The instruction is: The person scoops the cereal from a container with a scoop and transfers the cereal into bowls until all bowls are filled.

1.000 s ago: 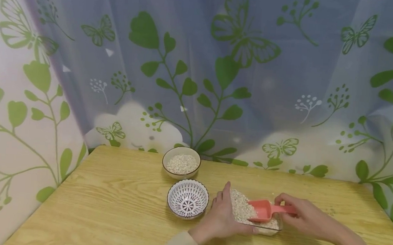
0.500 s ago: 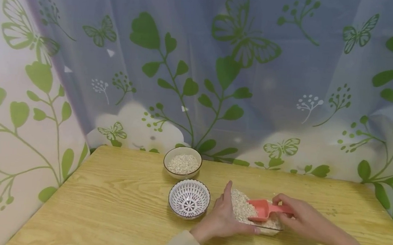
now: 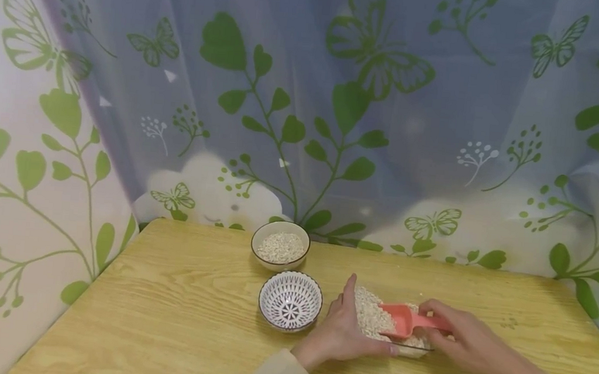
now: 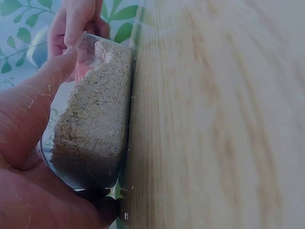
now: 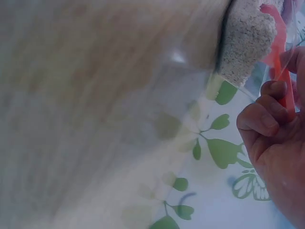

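Note:
My left hand (image 3: 341, 328) grips the left end of a clear container (image 3: 413, 352), thumb along the near side and fingers at the far side. Rolled oats (image 3: 370, 313) fill it, heaped toward that left end. In the left wrist view, the oats (image 4: 93, 114) show through the clear wall. My right hand (image 3: 469, 339) holds a red-pink scoop (image 3: 401, 319) by its handle, the blade dug into the oats. The right wrist view shows fingers (image 5: 264, 114) curled round the scoop's handle (image 5: 286, 93); the blade's front edge is buried.
Just left of my left hand stands a bowl (image 3: 290, 302) with a black-and-white pattern, nothing in it. Behind it is a cream bowl (image 3: 278, 266) with a dark rim, holding oats. A patterned curtain (image 3: 388, 129) hangs behind the wooden table (image 3: 174, 306).
The scoop has shifted very slightly left within the oats. Both hands keep their holds. The head view has tilted a little.

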The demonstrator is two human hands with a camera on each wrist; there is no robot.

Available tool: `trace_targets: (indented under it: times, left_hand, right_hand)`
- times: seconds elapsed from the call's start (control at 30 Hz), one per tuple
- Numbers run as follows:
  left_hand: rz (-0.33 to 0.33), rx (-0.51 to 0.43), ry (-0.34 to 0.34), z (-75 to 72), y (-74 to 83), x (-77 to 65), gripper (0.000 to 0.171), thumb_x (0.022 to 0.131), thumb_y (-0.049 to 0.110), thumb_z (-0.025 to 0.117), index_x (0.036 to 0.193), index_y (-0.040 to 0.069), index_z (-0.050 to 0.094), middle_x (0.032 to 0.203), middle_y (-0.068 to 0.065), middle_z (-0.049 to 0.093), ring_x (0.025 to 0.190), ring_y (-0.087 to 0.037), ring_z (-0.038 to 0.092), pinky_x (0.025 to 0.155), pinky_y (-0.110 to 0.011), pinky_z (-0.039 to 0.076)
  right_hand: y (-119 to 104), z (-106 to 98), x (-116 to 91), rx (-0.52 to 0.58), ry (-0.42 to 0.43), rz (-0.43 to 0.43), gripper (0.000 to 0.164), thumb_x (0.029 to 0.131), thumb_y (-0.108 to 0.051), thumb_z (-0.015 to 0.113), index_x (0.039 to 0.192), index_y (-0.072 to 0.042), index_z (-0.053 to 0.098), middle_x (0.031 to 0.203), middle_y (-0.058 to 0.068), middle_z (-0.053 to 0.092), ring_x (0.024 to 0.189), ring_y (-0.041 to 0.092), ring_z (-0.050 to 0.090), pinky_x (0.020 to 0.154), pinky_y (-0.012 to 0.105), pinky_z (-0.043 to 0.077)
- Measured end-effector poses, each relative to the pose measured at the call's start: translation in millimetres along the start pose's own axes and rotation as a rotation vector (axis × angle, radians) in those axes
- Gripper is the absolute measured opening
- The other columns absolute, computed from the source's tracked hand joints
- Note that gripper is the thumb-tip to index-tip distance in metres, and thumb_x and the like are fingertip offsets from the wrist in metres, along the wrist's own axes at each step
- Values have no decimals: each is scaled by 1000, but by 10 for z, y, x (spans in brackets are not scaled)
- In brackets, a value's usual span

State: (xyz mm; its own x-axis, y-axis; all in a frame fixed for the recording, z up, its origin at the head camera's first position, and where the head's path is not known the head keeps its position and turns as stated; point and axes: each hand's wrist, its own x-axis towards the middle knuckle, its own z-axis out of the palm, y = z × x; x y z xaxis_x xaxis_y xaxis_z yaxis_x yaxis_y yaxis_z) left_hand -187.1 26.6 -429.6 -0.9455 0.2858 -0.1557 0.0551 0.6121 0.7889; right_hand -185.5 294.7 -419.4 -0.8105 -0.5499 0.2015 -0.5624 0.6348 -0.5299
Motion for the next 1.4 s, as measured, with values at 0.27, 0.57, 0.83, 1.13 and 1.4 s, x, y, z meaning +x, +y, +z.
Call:
trace_targets:
  times: [0.27,0.57,0.83,1.13,1.4]
  left_hand:
    - [-5,6,-3,-12,20,0,141,64,62,92,165,30,-1,164,-20,33,149,-37,38,113,-58,45]
    - [-11,6,-5,-15,24,-11,141,64,62,92,165,30,-2,164,-20,33,150,-37,37,112,-58,46]
    - [1,-5,-14,-4,1,-9,140,65,61,91,166,25,0,164,-20,33,151,-36,36,114,-57,44]
    - [0,-8,-18,-2,4,2,140,65,62,91,166,28,0,165,-18,32,151,-35,36,114,-57,44]
    - [5,12,-3,-10,12,4,140,64,61,92,166,27,1,163,-20,34,150,-35,37,114,-55,45]
  right_hand:
    - [21,38,1,142,-4,11,15,103,-12,60,117,-18,59,77,-16,59,61,-7,44,50,20,42]
    - [4,87,29,94,22,25,17,102,-12,61,117,-19,59,74,-17,54,59,-7,40,49,19,39]
    - [1,106,31,102,-7,48,13,104,-14,59,117,-19,57,68,-19,41,57,-7,36,47,19,37]
    - [77,85,-3,205,-28,-1,17,105,-8,56,120,-15,56,90,-9,69,68,-6,51,52,21,44]
    - [125,72,-53,362,-36,-21,17,106,-2,50,121,-8,53,87,-5,65,71,1,56,58,26,50]
